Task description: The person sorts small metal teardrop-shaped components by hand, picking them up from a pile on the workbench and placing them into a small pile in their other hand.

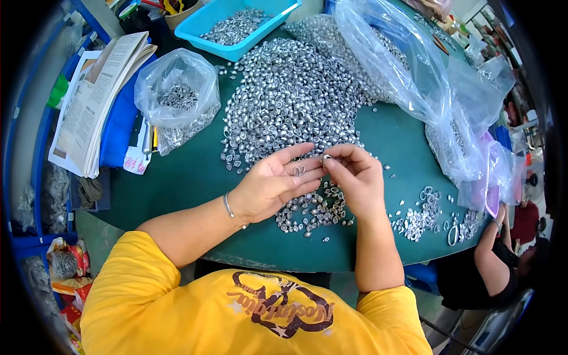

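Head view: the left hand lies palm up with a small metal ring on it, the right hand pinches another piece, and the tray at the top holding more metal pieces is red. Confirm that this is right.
One detail is wrong: the tray is light blue, not red. The head view shows this. The rest stands: the left hand lies palm up with a small metal ring on it, and the right hand pinches another piece.

Workshop: heaped metal parts [290, 94], bags [177, 89]
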A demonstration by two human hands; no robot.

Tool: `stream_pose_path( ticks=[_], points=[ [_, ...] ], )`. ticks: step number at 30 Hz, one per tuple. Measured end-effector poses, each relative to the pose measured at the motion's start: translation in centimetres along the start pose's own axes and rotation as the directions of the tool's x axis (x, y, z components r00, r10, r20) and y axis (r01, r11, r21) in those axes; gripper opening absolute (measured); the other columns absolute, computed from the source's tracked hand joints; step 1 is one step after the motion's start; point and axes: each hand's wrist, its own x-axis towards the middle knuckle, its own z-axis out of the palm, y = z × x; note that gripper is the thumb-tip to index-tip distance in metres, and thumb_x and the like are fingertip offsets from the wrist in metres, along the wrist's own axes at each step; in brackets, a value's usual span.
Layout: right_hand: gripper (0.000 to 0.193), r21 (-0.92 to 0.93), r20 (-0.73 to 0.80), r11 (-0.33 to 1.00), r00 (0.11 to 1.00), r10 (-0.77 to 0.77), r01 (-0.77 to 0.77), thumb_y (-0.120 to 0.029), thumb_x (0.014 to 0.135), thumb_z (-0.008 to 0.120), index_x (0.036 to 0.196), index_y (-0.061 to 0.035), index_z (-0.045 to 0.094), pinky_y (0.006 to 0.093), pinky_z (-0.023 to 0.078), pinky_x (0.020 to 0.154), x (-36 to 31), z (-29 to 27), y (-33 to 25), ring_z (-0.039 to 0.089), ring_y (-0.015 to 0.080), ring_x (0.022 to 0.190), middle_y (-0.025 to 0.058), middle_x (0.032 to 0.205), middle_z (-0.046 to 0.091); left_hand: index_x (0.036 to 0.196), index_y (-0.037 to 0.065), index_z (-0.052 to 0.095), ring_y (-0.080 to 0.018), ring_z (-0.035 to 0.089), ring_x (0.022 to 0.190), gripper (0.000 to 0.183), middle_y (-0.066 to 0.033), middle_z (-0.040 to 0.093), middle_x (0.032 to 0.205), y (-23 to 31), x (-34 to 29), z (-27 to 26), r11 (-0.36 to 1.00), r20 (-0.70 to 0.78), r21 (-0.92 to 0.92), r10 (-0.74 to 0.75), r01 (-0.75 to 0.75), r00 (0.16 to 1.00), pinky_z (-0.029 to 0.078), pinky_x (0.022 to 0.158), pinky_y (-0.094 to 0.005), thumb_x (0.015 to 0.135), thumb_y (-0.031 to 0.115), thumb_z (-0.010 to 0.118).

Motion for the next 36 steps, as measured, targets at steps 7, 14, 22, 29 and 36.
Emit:
stream_pose_path(
  ticks=[7, 14, 22, 29, 36],
  points=[
    [0.013, 0.585, 0.19, 0.793, 0.979, 0.069, -0.17, 0.001, 0.082, 0.056, 0.095, 0.0028, 0.054, 0.0222, 0.051, 0.052, 0.4, -1.0, 0.1, 0.059, 0.0142, 0.064, 0.0127, 0.083, 0.06, 0.118, -0.002, 0.044, -0.0274, 0.051, 0.112, 0.03, -0.0184, 0.05, 0.12, -0.3, 0.0, -0.4, 0.992, -0.038, 0.126, -0.012, 0.017, 0.999, 0.044, 0.093, -0.0367, 0.088, 0.002, 0.046],
    [0.013, 0.63, 0.201, 0.757, 0.978, 0.06, -0.175, -0.001, 0.082, 0.057, 0.095, 0.0026, 0.055, 0.0245, 0.052, 0.055, 0.4, -0.9, 0.2, 0.059, 0.0149, 0.066, 0.0118, 0.083, 0.06, 0.12, -0.003, 0.043, -0.0267, 0.051, 0.112, 0.032, -0.0192, 0.049, 0.122, 0.1, 0.0, -0.6, 0.994, -0.051, 0.112, 0.003, 0.003, 0.999, 0.043, 0.094, -0.0351, 0.089, 0.003, 0.044],
    [0.021, 0.509, 0.09, 0.855, 0.994, 0.057, -0.095, -0.001, 0.083, 0.055, 0.103, 0.0041, 0.056, 0.0258, 0.052, 0.063, 0.4, -0.5, 0.2, 0.058, 0.0138, 0.072, 0.0088, 0.082, 0.059, 0.127, -0.004, 0.034, -0.0312, 0.039, 0.122, 0.052, -0.0224, 0.039, 0.13, 0.9, 0.2, -0.7, 0.987, 0.003, -0.161, -0.009, 0.009, 1.0, 0.032, 0.104, -0.0395, 0.075, -0.012, 0.036],
    [0.019, -0.189, 0.09, 0.934, 0.953, -0.29, 0.302, 0.007, 0.076, 0.057, 0.094, 0.0006, 0.06, 0.0206, 0.045, 0.061, -0.1, 1.1, 0.3, 0.056, 0.0118, 0.073, 0.0061, 0.088, 0.058, 0.131, 0.0, 0.029, -0.0257, 0.044, 0.118, 0.055, -0.0179, 0.04, 0.13, 0.7, 0.1, -0.7, 0.991, -0.012, -0.135, 0.0, -0.001, 1.0, 0.036, 0.1, -0.0357, 0.078, -0.01, 0.037],
    [0.019, -0.504, 0.195, 0.698, 0.854, -0.483, 0.509, 0.006, 0.072, 0.062, 0.09, 0.0005, 0.059, 0.0238, 0.048, 0.058, -0.1, 1.5, 0.0, 0.059, 0.0169, 0.069, 0.0105, 0.088, 0.058, 0.129, -0.001, 0.035, -0.0208, 0.048, 0.114, 0.046, -0.0141, 0.045, 0.126, 0.1, 0.2, -1.4, 0.998, -0.013, -0.054, -0.02, 0.019, 1.0, 0.04, 0.097, -0.0333, 0.084, -0.002, 0.046]
  ],
)
